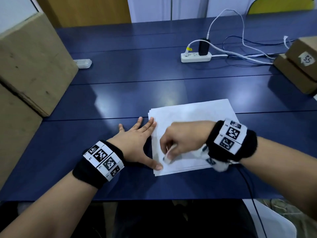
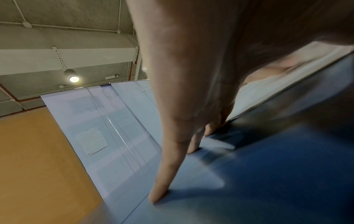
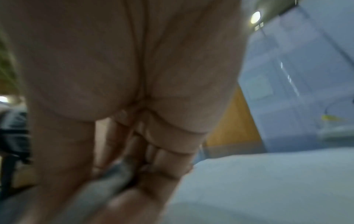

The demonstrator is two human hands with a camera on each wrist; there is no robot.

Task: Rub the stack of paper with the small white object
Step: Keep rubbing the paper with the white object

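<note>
the right hand (image 1: 184, 141) pinches the eraser (image 1: 167, 158) between curled fingertips and holds it down on the near left part of the paper (image 1: 193, 117), which lies on the blue table (image 1: 120, 93) straight in front of the person. the grip is low on the eraser, i'd guess so it can bear down without bending; its tip meets the top sheet (the right wrist view is too blurred to add anything). the left hand (image 1: 137, 138) lies flat with straight fingers spread, holding nothing, its thumb and forefinger on the left edge of the paper and the other fingers on the table beside it. that looks like bracing, since loose sheets would slide or fan out under rubbing. around them: cardboard boxes (image 1: 30, 62) on the left, a smaller box (image 1: 298, 66) far right, a power strip (image 1: 195, 57) with a black plug and white cables well behind the paper. none of these crowd the stroke; the nearest thing in the way is the left thumb, just beside the eraser.
</note>
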